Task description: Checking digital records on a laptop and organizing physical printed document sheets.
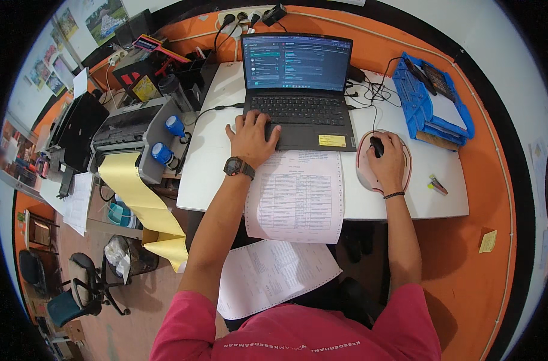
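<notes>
A dark laptop (300, 120) stands unfolded on the white desk, its screen lit with a dark chat-like window. My left hand (253, 139) rests on the left part of its keyboard and palm rest, fingers spread, holding nothing. On a pale rounded mouse pad (366, 171) my right hand (390, 161) is curved over a black computer mouse (377, 145). A printed perforated form (295, 207) lies in front of the laptop, partly under my left wrist, and hangs over the desk edge. Another printed sheet (277, 278) lies on my lap.
Blue trays (430, 114) with paper and a calculator sit at the right, near a small stapler-like item (437, 185). Left of the desk, a printer (132, 129) trails yellow continuous paper (138, 195) beside blue-topped stamps (163, 154). A waste bin (143, 259) and office chair (75, 301) stand below.
</notes>
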### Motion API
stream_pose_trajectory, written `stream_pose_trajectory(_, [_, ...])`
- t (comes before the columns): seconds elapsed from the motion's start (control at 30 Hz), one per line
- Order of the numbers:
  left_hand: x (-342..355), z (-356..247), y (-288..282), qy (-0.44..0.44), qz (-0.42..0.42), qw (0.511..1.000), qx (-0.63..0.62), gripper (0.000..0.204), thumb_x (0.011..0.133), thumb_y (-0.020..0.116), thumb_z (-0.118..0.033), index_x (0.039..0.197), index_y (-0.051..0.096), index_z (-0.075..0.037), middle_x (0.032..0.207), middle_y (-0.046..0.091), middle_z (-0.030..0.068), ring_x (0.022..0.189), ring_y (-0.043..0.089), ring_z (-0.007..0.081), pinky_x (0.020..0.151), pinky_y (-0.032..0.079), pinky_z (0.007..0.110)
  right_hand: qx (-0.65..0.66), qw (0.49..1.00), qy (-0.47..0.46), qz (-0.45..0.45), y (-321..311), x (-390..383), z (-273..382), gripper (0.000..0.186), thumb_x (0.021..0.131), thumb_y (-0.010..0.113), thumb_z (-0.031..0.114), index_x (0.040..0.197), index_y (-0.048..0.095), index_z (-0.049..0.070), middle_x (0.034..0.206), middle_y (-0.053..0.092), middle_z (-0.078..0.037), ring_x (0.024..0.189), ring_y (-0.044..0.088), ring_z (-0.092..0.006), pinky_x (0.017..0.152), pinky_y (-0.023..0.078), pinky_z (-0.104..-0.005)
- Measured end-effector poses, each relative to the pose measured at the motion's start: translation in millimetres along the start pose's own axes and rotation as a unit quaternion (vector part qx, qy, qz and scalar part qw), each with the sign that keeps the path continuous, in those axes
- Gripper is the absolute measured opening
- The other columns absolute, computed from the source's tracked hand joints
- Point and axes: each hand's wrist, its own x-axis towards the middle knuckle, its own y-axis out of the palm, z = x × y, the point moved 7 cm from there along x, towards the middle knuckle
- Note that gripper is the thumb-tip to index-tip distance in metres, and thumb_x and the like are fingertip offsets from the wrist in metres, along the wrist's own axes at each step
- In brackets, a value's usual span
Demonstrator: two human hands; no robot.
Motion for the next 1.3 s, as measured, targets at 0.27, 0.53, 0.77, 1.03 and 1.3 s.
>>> stream_pose_trajectory(0.27, [0.6,-1.1,-0.7,0.0,-0.003,1.0,0.007,0.042,0.103,0.065,-0.048,0.128,0.07,-0.015,0.141,0.062,0.0062,0.136,0.053,0.0351,0.115,0.034,0.075,0.005,1.0,-0.009,-0.008,-3.5,0.7,4.2,0.032,0.084,0.076,0.013,0.116,0.075,0.011,0.126,0.066,-0.012,0.119,0.064,-0.037,0.1,0.056,-0.0464])
stream_pose_trajectory(0.53, [-0.6,-1.2,-0.7,0.007,-0.018,1.0,0.001,0.04,0.102,0.066,-0.047,0.127,0.071,-0.015,0.139,0.062,0.0058,0.134,0.054,0.0348,0.114,0.034,0.076,0.011,1.0,-0.014,-0.012,-0.2,0.0,-1.0,0.034,0.082,0.076,0.013,0.117,0.075,0.011,0.126,0.066,-0.013,0.119,0.064,-0.0379,0.1,0.056,-0.0469])
stream_pose_trajectory(0.77, [0.1,-1.1,-0.3,0.005,-0.004,1.0,0.0,0.04,0.103,0.065,-0.048,0.127,0.07,-0.016,0.14,0.062,0.0062,0.134,0.054,0.0353,0.114,0.034,0.076,0.011,1.0,-0.014,-0.004,-1.5,0.3,2.0,0.034,0.082,0.076,0.012,0.117,0.075,0.01,0.127,0.066,-0.014,0.119,0.063,-0.0384,0.101,0.055,-0.047])
stream_pose_trajectory(1.03, [0.2,-0.8,-0.8,0.009,-0.008,1.0,0.002,0.04,0.103,0.065,-0.048,0.127,0.07,-0.016,0.14,0.061,0.0061,0.134,0.054,0.0351,0.114,0.034,0.076,0.009,1.0,-0.012,-0.004,-3.5,0.5,6.3,0.034,0.082,0.076,0.011,0.116,0.075,0.01,0.126,0.066,-0.014,0.12,0.063,-0.0383,0.102,0.055,-0.0462])
stream_pose_trajectory(1.3, [-0.3,-1.9,-2.1,0.006,-0.014,1.0,0.003,0.039,0.103,0.066,-0.047,0.126,0.071,-0.016,0.137,0.063,0.0043,0.133,0.055,0.0339,0.113,0.035,0.076,0.016,1.0,-0.02,-0.011,-2.6,-0.1,3.2,0.033,0.082,0.076,0.01,0.115,0.075,0.009,0.126,0.066,-0.014,0.119,0.063,-0.0386,0.102,0.055,-0.0469])
